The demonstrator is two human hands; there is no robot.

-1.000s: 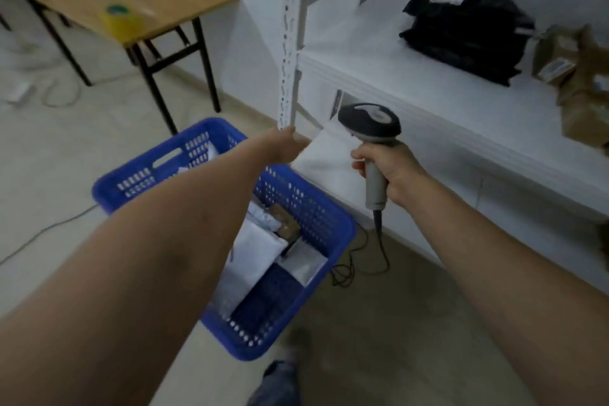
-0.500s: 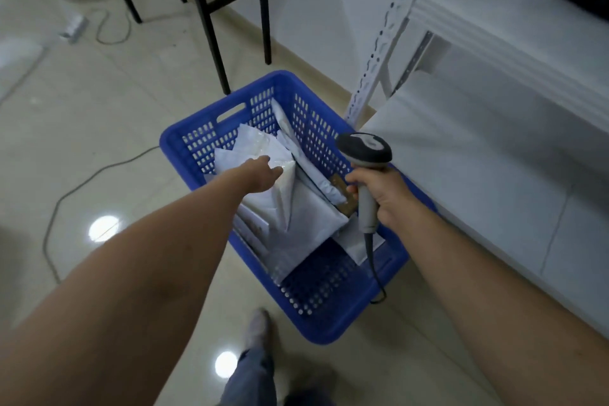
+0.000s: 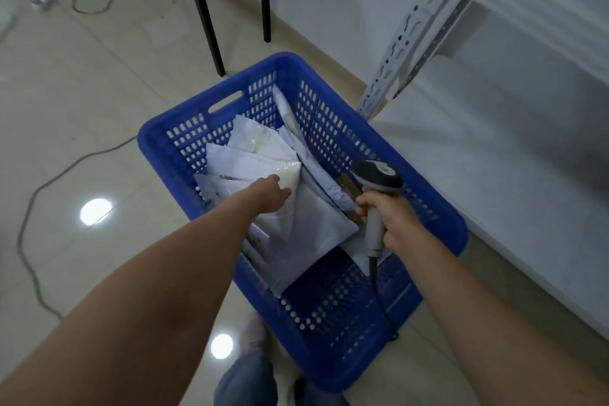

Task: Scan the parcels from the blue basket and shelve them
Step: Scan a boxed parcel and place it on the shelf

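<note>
Left hand [image 3: 271, 193] down among white parcels [image 3: 296, 224] in blue basket [image 3: 158, 145], left of the shelf [image 3: 494, 158]; grip impossible to tell. Right hand [image 3: 393, 219] wrapped round scanner [image 3: 376, 176]. Risk of lifting two slick parcels together, or snagging cable [image 3: 379, 300] on the rim.

1. The blue basket [image 3: 290, 59] is seen to be moulded plastic, perforated, with a slight sheen.
2. The parcels [image 3: 306, 224] appear to be wrapped in smooth white plastic film, creased in places; the blur leaves this unsure.
3. The scanner [image 3: 375, 175] is cased in matt grey plastic, darker on the head.
4. The floor [image 3: 82, 92] is laid with glossy pale tiles, in which lamps are mirrored.
5. The shelf upright [image 3: 405, 33] is made of white-painted punched metal.
6. The shelf board [image 3: 494, 158] is finished matt white.
7. The trouser leg [image 3: 247, 379] is of blue denim cloth.
</note>
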